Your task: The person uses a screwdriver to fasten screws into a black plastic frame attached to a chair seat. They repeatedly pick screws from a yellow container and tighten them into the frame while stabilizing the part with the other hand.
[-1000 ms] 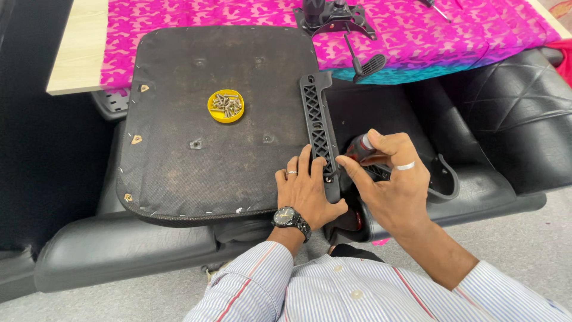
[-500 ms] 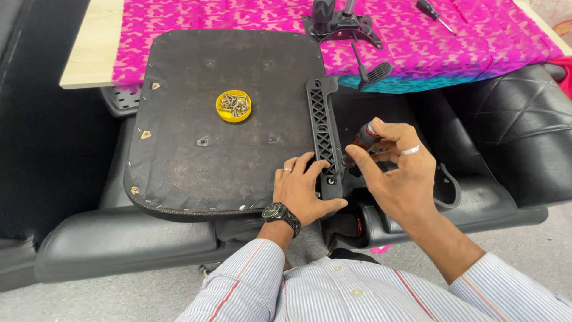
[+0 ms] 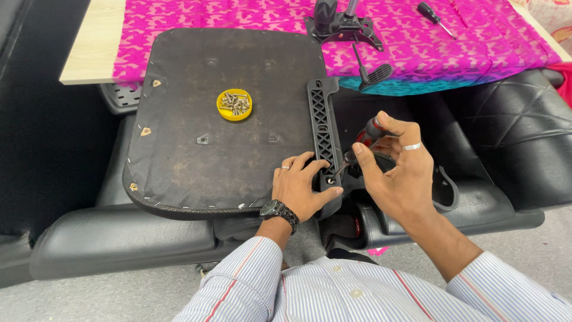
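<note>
Head-worn camera looks steeply down, close over the hands (image 3: 351, 179).

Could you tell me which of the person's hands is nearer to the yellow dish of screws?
Left. The left hand lies below and right of the yellow dish; the right hand is farther right, beyond the black bracket.

The person wears a white long-sleeved shirt with thin blue and red stripes and pale buttons. The left hand (image 3: 301, 189) bears a black wristwatch (image 3: 278, 211) and a thin ring; the right hand (image 3: 396, 173) has a silver ring (image 3: 411, 146).
</note>
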